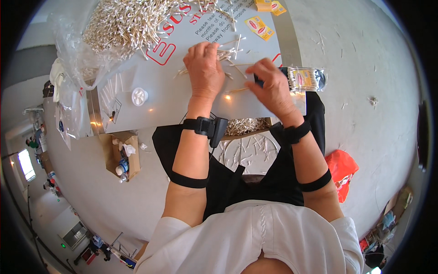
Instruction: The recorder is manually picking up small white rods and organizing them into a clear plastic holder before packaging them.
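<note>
The left hand lies palm-down on the table, fingers bent over a few loose cotton swabs just beyond its fingertips. The right hand grips a clear packet of swabs that juts out past its outer side. A big swab heap lies well beyond the left hand, a small white cap to its outer side.

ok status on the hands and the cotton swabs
Left hand flat on loose swabs. Right hand holds clear swab packet. Big swab pile behind, nothing blocking.
</note>
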A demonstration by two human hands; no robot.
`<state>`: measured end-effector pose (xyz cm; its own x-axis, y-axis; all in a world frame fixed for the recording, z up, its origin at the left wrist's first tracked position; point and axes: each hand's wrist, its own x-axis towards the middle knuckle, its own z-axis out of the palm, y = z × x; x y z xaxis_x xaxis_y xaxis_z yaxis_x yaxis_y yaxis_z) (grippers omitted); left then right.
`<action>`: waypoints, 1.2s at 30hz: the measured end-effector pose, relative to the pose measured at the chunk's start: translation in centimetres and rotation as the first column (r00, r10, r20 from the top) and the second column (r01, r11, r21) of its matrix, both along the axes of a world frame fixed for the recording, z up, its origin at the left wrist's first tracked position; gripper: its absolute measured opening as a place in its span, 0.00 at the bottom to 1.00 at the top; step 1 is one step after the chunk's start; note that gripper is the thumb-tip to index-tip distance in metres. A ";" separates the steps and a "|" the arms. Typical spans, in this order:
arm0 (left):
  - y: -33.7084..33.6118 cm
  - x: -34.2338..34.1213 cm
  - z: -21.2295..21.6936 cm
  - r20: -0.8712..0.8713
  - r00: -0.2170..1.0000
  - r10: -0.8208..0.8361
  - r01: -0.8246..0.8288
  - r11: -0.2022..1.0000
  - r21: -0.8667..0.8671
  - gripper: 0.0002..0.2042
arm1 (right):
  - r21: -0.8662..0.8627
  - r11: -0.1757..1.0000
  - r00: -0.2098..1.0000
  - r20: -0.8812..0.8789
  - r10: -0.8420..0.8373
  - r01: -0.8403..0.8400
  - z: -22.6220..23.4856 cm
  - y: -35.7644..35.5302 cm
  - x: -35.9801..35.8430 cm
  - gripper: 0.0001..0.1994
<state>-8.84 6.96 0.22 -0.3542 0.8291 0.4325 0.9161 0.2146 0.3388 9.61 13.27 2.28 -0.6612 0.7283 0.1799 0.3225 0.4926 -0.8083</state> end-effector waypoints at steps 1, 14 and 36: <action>-0.1 -0.3 0.3 -0.001 1.000 0.009 -0.009 1.000 0.025 0.20 | 0.051 0.998 0.999 -0.048 -0.020 0.022 -0.2 1.0 -0.1 0.16; -5.5 -2.3 -0.2 0.126 0.984 0.127 -0.109 0.984 -0.140 0.20 | 0.313 0.922 0.958 0.241 0.154 -0.226 -1.6 6.9 -3.2 0.17; 0.5 -3.2 1.7 0.083 0.991 -0.107 0.110 0.993 -0.035 0.20 | 0.345 0.937 0.982 0.190 -0.010 -0.057 -1.5 4.4 -0.9 0.03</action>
<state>-11.99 7.50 1.92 -0.2935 0.8803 0.3728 0.9047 0.1298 0.4057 8.72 17.65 0.74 -0.7235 0.6262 0.2906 0.4355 0.7406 -0.5117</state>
